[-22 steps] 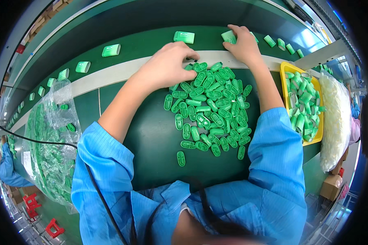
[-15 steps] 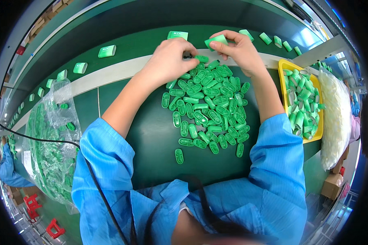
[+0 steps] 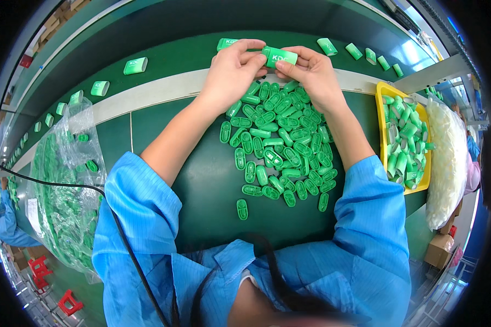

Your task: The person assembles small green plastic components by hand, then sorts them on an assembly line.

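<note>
A light green flat sleeve with white print (image 3: 279, 58) is held up at the far edge of the bench. My right hand (image 3: 311, 73) is closed round its right end, thumb on the near face. With its fingers pinched together, my left hand (image 3: 235, 71) meets the sleeve's left end. The small green oval cap in those fingers is now mostly hidden by them and the sleeve. Below both hands spreads a heap of green oval caps (image 3: 281, 136), lying loose on the dark green bench top (image 3: 202, 163).
More green sleeves stand in a row on the green belt (image 3: 169, 57) beyond a pale rail (image 3: 163, 87). At right are a yellow bin (image 3: 380, 109) of green sleeves and a white filled bag (image 3: 446, 163). A clear bag (image 3: 60, 201) of green pieces lies left, crossed by a black cable (image 3: 49, 186).
My left hand has moved up and right with the oval cap to meet the sleeve. The right hand has turned the sleeve so its printed face shows. Sleeves on the belt have shifted left.
</note>
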Demonstrator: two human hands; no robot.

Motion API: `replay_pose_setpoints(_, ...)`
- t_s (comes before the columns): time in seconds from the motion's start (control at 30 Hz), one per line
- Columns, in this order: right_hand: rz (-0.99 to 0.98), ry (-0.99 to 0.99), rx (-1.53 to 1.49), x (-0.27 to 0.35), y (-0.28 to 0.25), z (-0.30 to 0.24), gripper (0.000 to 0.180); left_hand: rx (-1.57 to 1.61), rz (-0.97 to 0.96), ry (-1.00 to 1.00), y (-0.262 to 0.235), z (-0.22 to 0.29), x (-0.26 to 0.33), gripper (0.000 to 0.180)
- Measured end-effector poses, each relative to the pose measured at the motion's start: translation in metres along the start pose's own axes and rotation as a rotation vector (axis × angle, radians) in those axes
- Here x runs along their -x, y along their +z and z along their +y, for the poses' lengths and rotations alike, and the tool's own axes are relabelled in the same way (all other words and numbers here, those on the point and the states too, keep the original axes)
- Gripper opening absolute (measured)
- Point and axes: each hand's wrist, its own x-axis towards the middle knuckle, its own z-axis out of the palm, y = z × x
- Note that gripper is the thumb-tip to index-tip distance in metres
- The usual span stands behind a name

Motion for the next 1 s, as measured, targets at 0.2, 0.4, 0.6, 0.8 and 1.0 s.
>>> replay_pose_setpoints(0.2,-0.014,-0.015,-0.003,0.000,-0.001,-0.001,0.031,-0.495,0.045,0.202,0.003,0.005,0.008,0.032)
replay_pose_setpoints(0.4,-0.018,-0.061,-0.009,0.001,0.000,0.001,0.031,-0.419,0.120,0.333,0.001,-0.002,0.007,0.026)
replay_pose_setpoints(0.6,0.051,-0.134,0.122,0.003,0.004,0.002,0.029,-0.685,0.130,0.375,0.009,0.011,0.015,0.029)
replay_pose_setpoints(0.8,0.121,-0.163,0.062,0.008,0.022,-0.001,0.029,-0.733,0.283,0.458,0.027,0.011,0.028,0.035)
replay_pose_setpoints(1.0,0.132,-0.176,0.200,-0.011,0.011,-0.004,0.030,-0.751,0.136,0.335,0.001,0.016,-0.006,0.028)
